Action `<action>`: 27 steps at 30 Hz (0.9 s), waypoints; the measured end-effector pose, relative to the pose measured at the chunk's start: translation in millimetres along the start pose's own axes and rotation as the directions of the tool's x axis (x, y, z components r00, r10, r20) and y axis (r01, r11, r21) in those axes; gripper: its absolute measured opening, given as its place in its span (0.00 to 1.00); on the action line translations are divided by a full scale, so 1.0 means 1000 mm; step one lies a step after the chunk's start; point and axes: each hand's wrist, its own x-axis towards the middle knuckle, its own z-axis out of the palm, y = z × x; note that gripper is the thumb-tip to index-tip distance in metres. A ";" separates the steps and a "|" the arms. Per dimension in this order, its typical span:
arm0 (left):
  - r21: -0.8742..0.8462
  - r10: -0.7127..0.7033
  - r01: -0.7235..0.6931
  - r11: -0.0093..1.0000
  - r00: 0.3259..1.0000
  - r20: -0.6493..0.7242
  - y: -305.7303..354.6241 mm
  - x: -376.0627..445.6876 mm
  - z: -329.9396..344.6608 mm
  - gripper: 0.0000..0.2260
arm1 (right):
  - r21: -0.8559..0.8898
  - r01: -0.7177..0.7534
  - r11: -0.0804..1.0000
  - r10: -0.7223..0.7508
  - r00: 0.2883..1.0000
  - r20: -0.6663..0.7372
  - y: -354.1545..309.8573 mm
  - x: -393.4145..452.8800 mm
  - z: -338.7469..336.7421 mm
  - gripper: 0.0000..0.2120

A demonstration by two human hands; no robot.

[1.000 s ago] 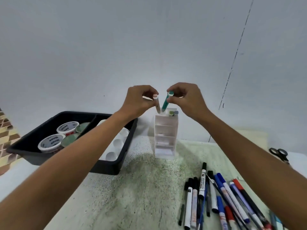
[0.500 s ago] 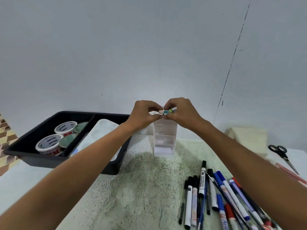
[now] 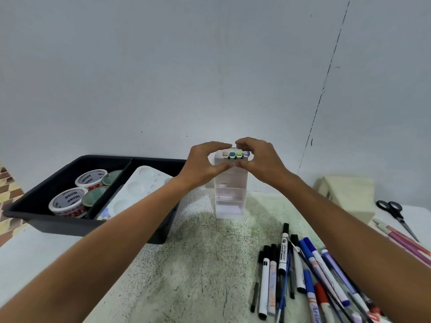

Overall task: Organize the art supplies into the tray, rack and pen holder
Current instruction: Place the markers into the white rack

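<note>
A clear plastic rack (image 3: 230, 197) stands upright at the back of the table. Several markers (image 3: 235, 155) sit in its top, only their coloured caps showing in a row. My left hand (image 3: 200, 166) and my right hand (image 3: 263, 159) arch round the rack's top from either side. Their fingertips almost meet behind the caps and their thumbs lie against the rack's front. Neither hand grips a marker. A pile of pens and whiteboard markers (image 3: 303, 271) lies on the table at the near right.
A black two-part tray (image 3: 58, 224) at the left holds tape rolls (image 3: 67, 201) and a white paint palette (image 3: 140, 187). Scissors (image 3: 394, 213), pink pencils (image 3: 403, 243) and a cream box (image 3: 347, 194) lie at the right. A wall rises right behind the rack.
Both hands lowered a marker each into the rack's top and pushed them down. Their fingers have since come off the caps and spread round the rack's top.
</note>
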 end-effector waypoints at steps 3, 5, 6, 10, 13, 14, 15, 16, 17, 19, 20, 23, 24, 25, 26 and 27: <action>-0.019 0.009 -0.009 1.000 1.000 -0.014 0.003 0.002 0.002 0.14 | -0.048 0.045 0.998 -0.045 0.999 -0.019 0.002 -0.003 0.000 0.13; -0.031 0.006 -0.006 0.999 1.000 -0.020 0.004 0.004 0.003 0.12 | -0.055 0.059 0.997 -0.060 0.998 -0.018 0.004 -0.004 0.001 0.10; -0.034 0.000 -0.001 0.999 1.000 -0.018 0.004 0.004 0.003 0.13 | -0.049 0.065 0.997 -0.066 0.998 -0.014 0.005 -0.004 0.001 0.11; -0.026 -0.053 0.052 0.998 0.998 -0.024 0.001 -0.004 0.002 0.24 | 0.013 0.044 0.999 -0.043 0.997 -0.067 0.009 -0.011 0.002 0.21; -0.115 -0.226 0.216 0.970 0.971 -0.084 0.001 -0.022 0.009 0.31 | 0.148 -0.091 0.985 0.128 0.958 -0.257 0.015 -0.027 0.012 0.24; -0.139 -0.298 0.284 0.949 0.950 -0.094 0.003 -0.028 0.013 0.33 | 0.195 -0.167 0.967 0.216 0.939 -0.266 0.018 -0.034 0.017 0.25; -0.170 -0.381 0.364 0.916 0.921 -0.084 0.002 -0.034 0.017 0.35 | 0.224 -0.262 0.939 0.312 0.922 -0.230 0.022 -0.040 0.023 0.26; -0.216 -0.473 0.453 0.865 0.880 -0.049 0.002 -0.040 0.021 0.37 | 0.237 -0.364 0.901 0.404 0.901 -0.155 0.027 -0.046 0.030 0.28; -0.272 -0.554 0.533 0.801 0.833 0.002 0.001 -0.044 0.024 0.39 | 0.243 -0.452 0.858 0.478 0.877 -0.058 0.032 -0.050 0.037 0.30; -0.363 -0.640 0.637 0.680 0.757 0.129 -0.004 -0.054 0.033 0.43 | 0.266 -0.561 0.784 0.552 0.826 0.114 0.039 -0.062 0.054 0.33; -0.396 -0.641 0.652 0.647 0.746 0.180 -0.007 -0.058 0.037 0.45 | 0.287 -0.567 0.772 0.546 0.823 0.158 0.039 -0.066 0.060 0.33; -0.430 -0.613 0.657 0.619 0.746 0.258 -0.016 -0.068 0.046 0.47 | 0.344 -0.529 0.776 0.497 0.848 0.185 0.035 -0.072 0.075 0.26; -0.431 -0.604 0.652 0.623 0.752 0.265 -0.018 -0.070 0.046 0.45 | 0.354 -0.524 0.775 0.494 0.851 0.179 0.033 -0.072 0.077 0.25; -0.433 -0.587 0.640 0.634 0.764 0.270 -0.020 -0.071 0.046 0.43 | 0.360 -0.524 0.771 0.496 0.850 0.177 0.032 -0.071 0.080 0.24; -0.431 -0.571 0.632 0.644 0.772 0.278 -0.021 -0.072 0.046 0.41 | 0.357 -0.526 0.772 0.496 0.850 0.181 0.032 -0.072 0.081 0.24; -0.424 -0.569 0.633 0.648 0.772 0.283 -0.022 -0.073 0.045 0.42 | 0.349 -0.525 0.776 0.490 0.851 0.188 0.033 -0.072 0.083 0.26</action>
